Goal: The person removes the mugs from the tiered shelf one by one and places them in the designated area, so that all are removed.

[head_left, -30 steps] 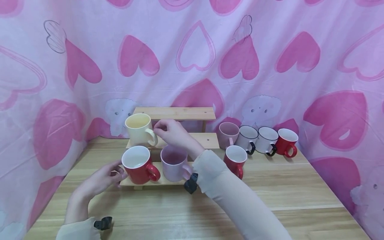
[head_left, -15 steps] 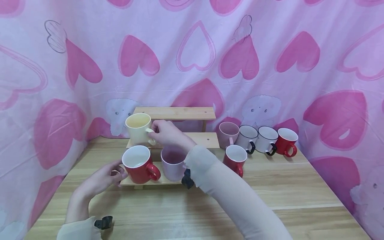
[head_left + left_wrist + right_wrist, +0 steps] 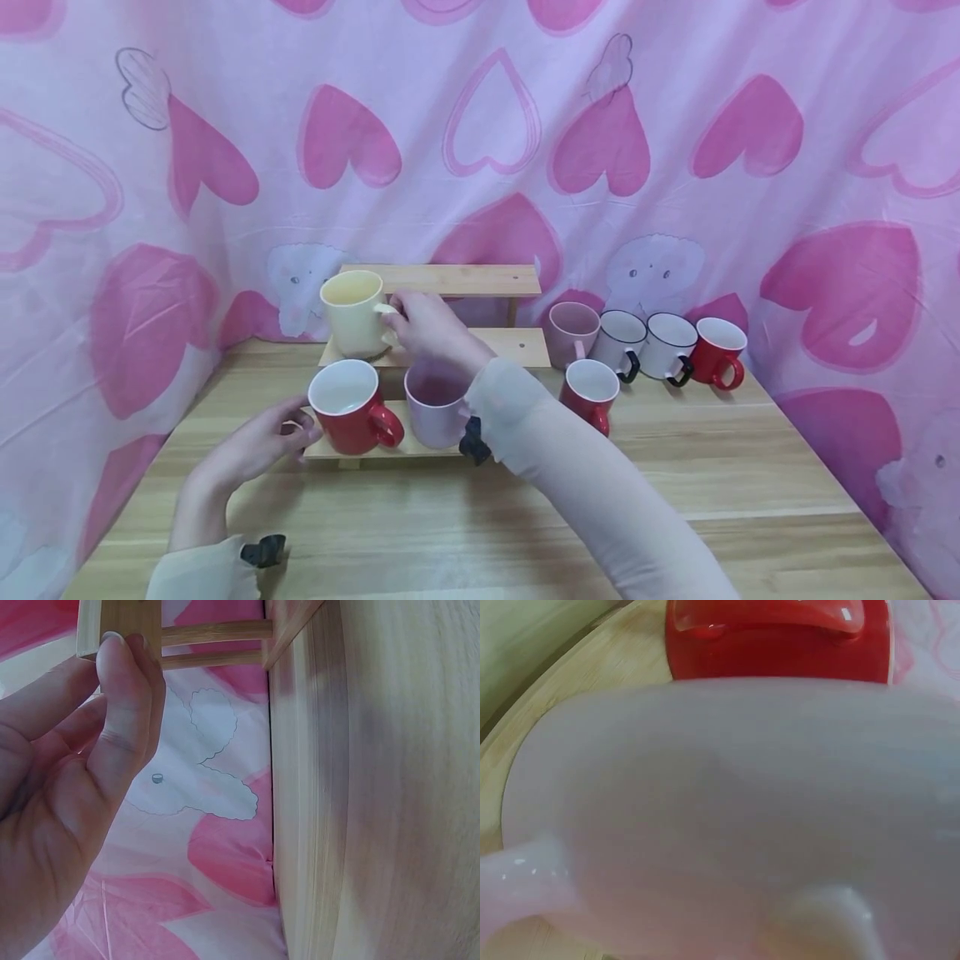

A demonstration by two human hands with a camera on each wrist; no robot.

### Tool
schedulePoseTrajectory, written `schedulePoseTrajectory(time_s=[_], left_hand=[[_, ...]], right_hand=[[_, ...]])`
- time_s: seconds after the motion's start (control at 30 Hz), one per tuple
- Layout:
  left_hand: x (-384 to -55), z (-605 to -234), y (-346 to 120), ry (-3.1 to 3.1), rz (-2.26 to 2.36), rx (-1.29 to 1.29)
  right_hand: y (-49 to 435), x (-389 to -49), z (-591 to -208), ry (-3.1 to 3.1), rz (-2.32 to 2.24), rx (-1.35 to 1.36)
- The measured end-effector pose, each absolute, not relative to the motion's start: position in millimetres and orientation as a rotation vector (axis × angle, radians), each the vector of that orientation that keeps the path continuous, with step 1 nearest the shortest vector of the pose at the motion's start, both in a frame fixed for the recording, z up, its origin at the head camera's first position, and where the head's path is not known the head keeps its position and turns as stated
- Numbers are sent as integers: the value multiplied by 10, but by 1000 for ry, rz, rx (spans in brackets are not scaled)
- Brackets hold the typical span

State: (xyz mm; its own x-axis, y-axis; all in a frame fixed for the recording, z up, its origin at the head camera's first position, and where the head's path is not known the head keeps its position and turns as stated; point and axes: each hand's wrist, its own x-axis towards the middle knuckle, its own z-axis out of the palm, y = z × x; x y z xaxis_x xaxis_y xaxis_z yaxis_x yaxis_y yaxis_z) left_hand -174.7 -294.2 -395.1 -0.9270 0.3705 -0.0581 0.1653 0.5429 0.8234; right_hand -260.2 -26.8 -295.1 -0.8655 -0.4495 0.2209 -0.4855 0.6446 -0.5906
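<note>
In the head view my right hand (image 3: pixel 435 327) pinches the handle of a pale yellow mug (image 3: pixel 352 321), upright just over the left part of the rack's middle tier. My left hand (image 3: pixel 262 437) grips the left end of the wooden tiered rack (image 3: pixel 420 443) at its lowest tier; the left wrist view shows its fingertips on the corner of the board (image 3: pixel 131 626). On that tier stand a red mug (image 3: pixel 345 421), white inside, and a lilac mug (image 3: pixel 435 417) partly hidden by my right forearm. The right wrist view is filled by the lilac mug (image 3: pixel 705 802).
Right of the rack stand a dusky pink mug (image 3: pixel 570 337), two white mugs (image 3: pixel 618 342) with black handles and a red mug (image 3: pixel 716 358). Another red mug (image 3: pixel 585 392) stands in front of them. A pink heart-patterned cloth (image 3: pixel 480 125) hangs behind the wooden table (image 3: pixel 712 500).
My right hand has moved left onto the yellow mug's handle and grips it. The mug has risen slightly. My left hand has stayed at the rack's end.
</note>
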Motion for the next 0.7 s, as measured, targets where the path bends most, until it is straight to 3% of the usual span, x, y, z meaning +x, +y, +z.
schedulePoseTrajectory(time_s=[0.43, 0.7], left_hand=[[-1745, -3941, -2971, 2550, 1323, 450], [-1758, -3956, -2951, 2558, 1300, 419]], right_hand=[[99, -2434, -2611, -2643, 1424, 643], [492, -2208, -2536, -2516, 1417, 519]])
